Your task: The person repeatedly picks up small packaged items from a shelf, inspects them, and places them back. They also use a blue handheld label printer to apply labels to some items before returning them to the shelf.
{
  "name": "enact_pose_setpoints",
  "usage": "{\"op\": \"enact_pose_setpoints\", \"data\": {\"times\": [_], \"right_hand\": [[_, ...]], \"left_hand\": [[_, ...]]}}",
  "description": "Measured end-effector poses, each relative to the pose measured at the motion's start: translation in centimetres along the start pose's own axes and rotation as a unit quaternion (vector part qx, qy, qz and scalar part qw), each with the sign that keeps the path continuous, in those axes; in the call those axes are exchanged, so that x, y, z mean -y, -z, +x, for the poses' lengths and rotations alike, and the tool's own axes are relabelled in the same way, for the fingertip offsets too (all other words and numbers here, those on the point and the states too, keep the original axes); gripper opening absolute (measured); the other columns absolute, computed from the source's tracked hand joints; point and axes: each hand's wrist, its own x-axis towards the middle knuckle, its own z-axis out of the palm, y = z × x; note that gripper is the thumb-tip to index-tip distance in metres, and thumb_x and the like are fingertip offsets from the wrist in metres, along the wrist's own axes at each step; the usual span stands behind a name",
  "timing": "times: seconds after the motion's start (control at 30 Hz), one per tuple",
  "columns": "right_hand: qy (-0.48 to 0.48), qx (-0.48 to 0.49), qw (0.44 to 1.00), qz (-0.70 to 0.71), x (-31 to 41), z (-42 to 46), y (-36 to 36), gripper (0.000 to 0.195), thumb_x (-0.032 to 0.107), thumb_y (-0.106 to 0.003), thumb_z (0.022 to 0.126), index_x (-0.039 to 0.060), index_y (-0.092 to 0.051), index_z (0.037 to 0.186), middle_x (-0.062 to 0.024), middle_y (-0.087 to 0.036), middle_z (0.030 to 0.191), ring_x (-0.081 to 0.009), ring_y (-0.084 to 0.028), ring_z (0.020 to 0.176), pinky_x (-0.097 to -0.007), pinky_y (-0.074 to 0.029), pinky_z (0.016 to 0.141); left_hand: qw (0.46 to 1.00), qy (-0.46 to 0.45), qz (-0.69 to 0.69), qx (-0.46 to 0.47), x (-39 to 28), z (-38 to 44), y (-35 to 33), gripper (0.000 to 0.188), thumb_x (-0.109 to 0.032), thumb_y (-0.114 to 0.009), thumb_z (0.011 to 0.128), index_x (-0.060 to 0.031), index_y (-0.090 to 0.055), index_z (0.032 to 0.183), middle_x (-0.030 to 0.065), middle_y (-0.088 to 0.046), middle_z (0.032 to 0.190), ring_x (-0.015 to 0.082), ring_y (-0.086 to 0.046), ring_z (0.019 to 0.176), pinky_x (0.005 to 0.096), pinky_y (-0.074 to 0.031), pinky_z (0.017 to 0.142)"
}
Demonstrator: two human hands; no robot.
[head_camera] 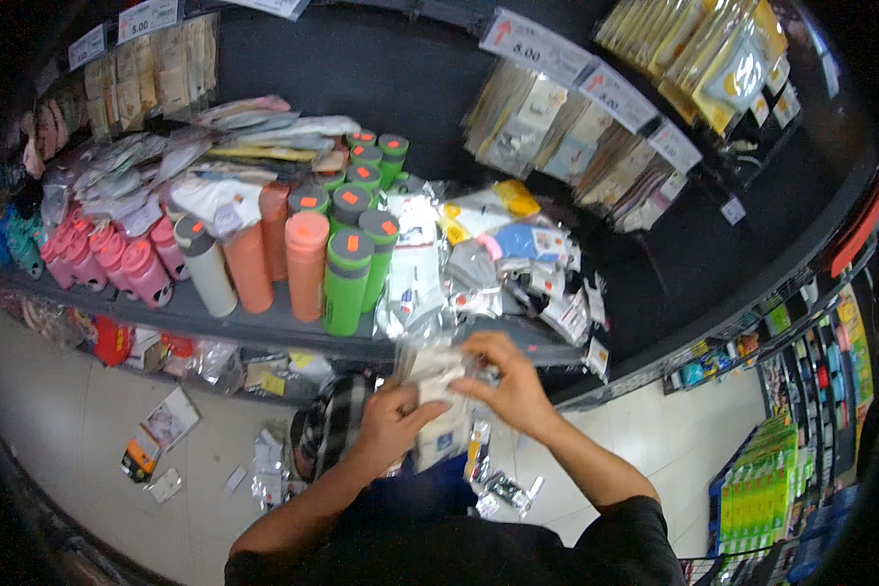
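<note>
Both hands hold a stack of thin packets in clear plastic, cream and white in colour, in front of my body. My left hand grips the stack from its left side, thumb across the front. At the upper right edge, my right hand pinches the packets between thumb and fingers. The stack is partly blurred, and what is inside the packets cannot be made out. Just beyond it, a heap of plastic-wrapped goods lies at the front of a dark shelf.
Green bottles, orange bottles and a white bottle stand along the shelf edge, with pink bottles farther left. Packets hang from hooks under price tags. Packaged items lie on the tiled floor.
</note>
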Motion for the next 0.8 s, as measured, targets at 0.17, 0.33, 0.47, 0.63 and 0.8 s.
{"op": "enact_pose_setpoints", "data": {"times": [0.17,0.33,0.47,0.63,0.8], "right_hand": [[-0.036,-0.042,0.998,0.008,2.1,-1.4,-0.3,0.056,0.018,-0.074,0.076,0.0096,-0.049,0.126,-0.0071,-0.054,0.102,-0.0149,-0.053,0.088,-0.0270,-0.047,0.076],[-0.075,-0.113,0.970,0.202,0.8,-2.0,1.0,0.058,0.015,-0.070,0.081,0.0078,-0.043,0.131,-0.0030,-0.058,0.081,-0.0096,-0.054,0.068,-0.0247,-0.047,0.064],[-0.119,-0.186,0.892,0.394,1.9,2.1,7.7,0.035,0.011,-0.061,0.087,0.0018,-0.050,0.118,-0.0064,-0.062,0.089,-0.0133,-0.061,0.076,-0.0274,-0.051,0.070],[-0.015,-0.228,0.899,0.373,-5.7,9.2,16.9,0.022,0.017,-0.059,0.090,0.0006,-0.056,0.105,-0.0078,-0.063,0.094,-0.0168,-0.061,0.080,-0.0298,-0.051,0.072],[-0.053,-0.261,0.902,0.340,-10.0,13.4,20.4,0.020,0.017,-0.063,0.088,0.0026,-0.057,0.100,-0.0063,-0.063,0.093,-0.0168,-0.061,0.077,-0.0296,-0.050,0.065]], "left_hand": [[0.987,0.059,-0.137,-0.063,-3.4,-0.8,-2.1,0.025,-0.010,-0.068,0.082,0.0008,-0.065,0.104,0.0063,-0.067,0.089,0.0097,-0.061,0.076,0.0240,-0.050,0.065],[0.978,0.045,-0.191,-0.069,-4.0,-0.9,-2.4,0.033,-0.004,-0.066,0.083,-0.0027,-0.061,0.116,0.0070,-0.064,0.103,0.0103,-0.060,0.084,0.0234,-0.050,0.072],[0.933,0.110,-0.327,-0.100,-0.1,-1.4,-0.3,0.043,0.003,-0.061,0.084,-0.0043,-0.054,0.125,0.0086,-0.058,0.115,0.0118,-0.058,0.094,0.0244,-0.050,0.080],[0.864,0.199,-0.451,-0.102,7.7,-2.6,1.0,0.042,0.001,-0.056,0.088,-0.0036,-0.049,0.129,0.0110,-0.058,0.115,0.0184,-0.059,0.097,0.0297,-0.050,0.082],[0.854,0.196,-0.470,-0.106,11.1,-3.7,1.6,0.044,0.001,-0.051,0.090,-0.0057,-0.044,0.133,0.0138,-0.057,0.117,0.0229,-0.060,0.098,0.0365,-0.052,0.083]]}}
